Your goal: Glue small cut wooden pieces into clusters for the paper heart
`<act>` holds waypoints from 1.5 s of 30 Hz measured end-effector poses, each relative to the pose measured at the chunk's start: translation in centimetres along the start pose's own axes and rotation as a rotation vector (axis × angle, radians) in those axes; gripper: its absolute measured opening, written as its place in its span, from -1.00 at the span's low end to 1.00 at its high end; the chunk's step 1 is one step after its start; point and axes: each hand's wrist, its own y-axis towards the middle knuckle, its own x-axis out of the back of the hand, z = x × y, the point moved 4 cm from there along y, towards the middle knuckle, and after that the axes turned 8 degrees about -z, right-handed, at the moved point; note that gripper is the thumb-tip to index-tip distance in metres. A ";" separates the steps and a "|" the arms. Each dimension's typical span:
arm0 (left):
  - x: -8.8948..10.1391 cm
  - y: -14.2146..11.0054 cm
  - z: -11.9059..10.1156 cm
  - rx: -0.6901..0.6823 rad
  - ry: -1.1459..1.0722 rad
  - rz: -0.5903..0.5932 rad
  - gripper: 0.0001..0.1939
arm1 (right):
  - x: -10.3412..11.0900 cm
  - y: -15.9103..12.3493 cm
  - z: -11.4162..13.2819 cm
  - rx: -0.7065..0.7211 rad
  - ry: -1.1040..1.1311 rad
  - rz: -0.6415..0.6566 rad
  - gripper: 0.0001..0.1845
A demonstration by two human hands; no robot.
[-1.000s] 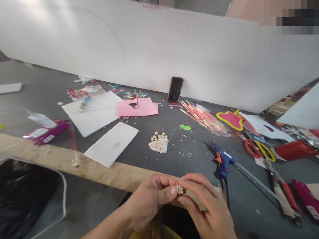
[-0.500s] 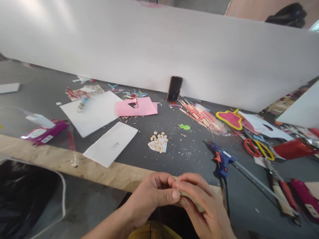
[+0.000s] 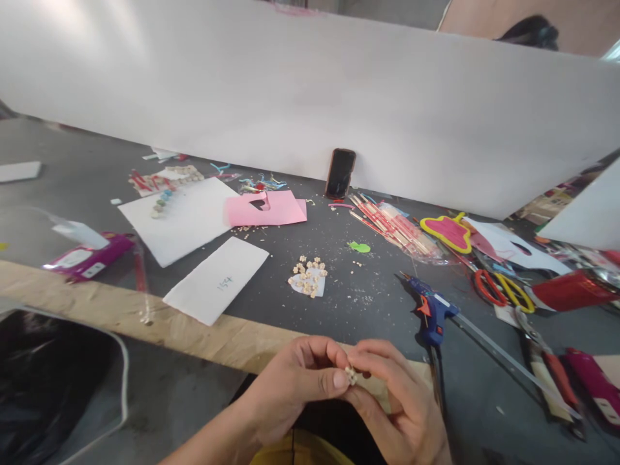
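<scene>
Between the fingertips of both hands, close to the table's front edge, is a small cream flower-shaped piece point(image 3: 351, 375). My left hand point(image 3: 303, 381) pinches it with thumb and forefinger from the left. From the right, the thumb and fingers of my right hand point(image 3: 394, 394) close around the same piece. Straight ahead on the dark table, a pile of similar small cream flower-shaped pieces point(image 3: 309, 274) lies on a scrap of white paper point(image 3: 320, 284). A blue glue gun point(image 3: 434, 313) with a long clear glue stick lies to the right of my right hand.
White cards point(image 3: 217, 284) and a pink paper piece point(image 3: 283, 208) lie left of centre. A phone point(image 3: 340, 173) leans on the white partition point(image 3: 271, 97). At right are scissors point(image 3: 489, 287), pliers point(image 3: 542, 349), a red can point(image 3: 574, 290) and a bundle of striped sticks point(image 3: 387, 223).
My right fingers have lifted and spread slightly, so the small flower-shaped piece between the fingertips shows more. The dark shape beyond the partition has moved left.
</scene>
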 end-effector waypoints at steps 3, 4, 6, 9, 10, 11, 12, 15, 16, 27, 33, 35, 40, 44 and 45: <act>0.0 0.0 0.0 0.012 -0.014 0.010 -0.83 | 0.1 0.2 0.2 0.009 -0.014 0.014 -0.74; -0.1 0.0 0.0 0.014 -0.017 0.016 -0.82 | 0.1 0.2 0.2 0.006 -0.017 0.015 -0.75; -0.2 -0.1 -0.1 0.014 -0.011 0.018 -0.82 | 0.1 0.3 0.1 -0.002 -0.027 0.013 -0.75; -0.1 -0.2 -0.2 0.017 0.009 -0.006 -0.84 | 0.0 0.2 -0.1 0.000 -0.038 0.011 -0.74; -0.1 -0.2 -0.2 0.018 0.014 -0.013 -0.85 | 0.0 0.2 -0.1 0.001 -0.041 0.007 -0.74; -0.1 -0.2 -0.2 0.016 0.019 -0.019 -0.86 | 0.0 0.1 -0.1 0.001 -0.045 0.002 -0.74; -0.1 -0.2 -0.1 0.011 0.026 -0.024 -0.87 | 0.0 0.1 -0.2 0.003 -0.050 -0.002 -0.74; 0.0 -0.1 -0.1 -0.001 0.043 -0.053 -0.86 | 0.1 0.2 -0.1 0.016 -0.068 -0.003 -0.76; 0.0 -0.1 -0.1 -0.002 0.038 -0.064 -0.86 | 0.1 0.2 0.0 0.021 -0.073 -0.003 -0.77; 0.4 0.0 0.1 -0.018 0.036 -0.093 -0.84 | 0.0 0.4 0.1 0.033 -0.079 -0.004 -0.79; 0.2 0.0 0.2 0.020 -0.009 -0.057 -0.86 | 0.3 -0.1 -0.6 -0.052 -0.052 -0.025 -0.80; 0.1 -0.1 0.2 0.021 -0.009 -0.053 -0.87 | 0.2 -0.2 -0.7 -0.060 -0.030 -0.020 -0.80; -0.1 -0.2 0.2 0.022 -0.034 -0.058 -0.88 | 0.2 0.0 -0.6 -0.058 -0.022 -0.030 -0.83; -0.2 -0.2 0.1 0.037 -0.057 -0.043 -0.90 | 0.3 0.5 -0.1 0.000 -0.104 -0.021 -0.84; -0.2 -0.1 0.1 0.029 -0.051 -0.047 -0.90 | 0.3 0.6 0.0 0.007 -0.122 -0.015 -0.84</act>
